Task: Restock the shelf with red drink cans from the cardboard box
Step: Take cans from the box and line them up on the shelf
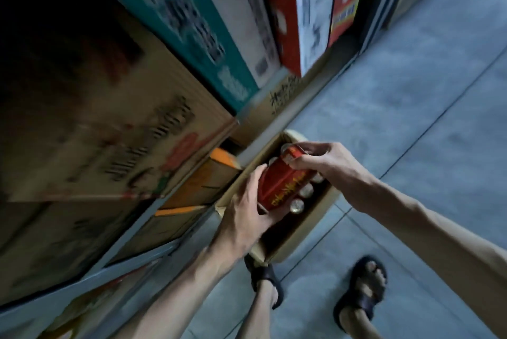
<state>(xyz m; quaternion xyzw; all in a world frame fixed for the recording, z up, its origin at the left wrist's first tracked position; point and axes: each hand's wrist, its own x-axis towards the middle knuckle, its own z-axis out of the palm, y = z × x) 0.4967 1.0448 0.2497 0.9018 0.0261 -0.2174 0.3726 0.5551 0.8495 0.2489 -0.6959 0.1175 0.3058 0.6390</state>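
Both hands are gripping a red pack of drink cans [284, 183] over the open cardboard box [315, 218], which is sitting on the grey tiled floor [411, 91] just beside the shelf [153, 215]. The left hand [247, 218] is wrapping around the near end of the pack, its fingers curled along the left side and its thumb pressing under the bottom edge. The right hand [321, 160] is closing over the far top end, its fingers bent and pinching the pack's upper corner. The pack is lying tilted, with yellow lettering on its red side. Beside it, silver can tops [297, 205] are showing in a row inside the box. Blurred cartons [109, 133] are filling the shelf on the left. Below, two feet in dark sandals [362, 289] are standing on the floor.
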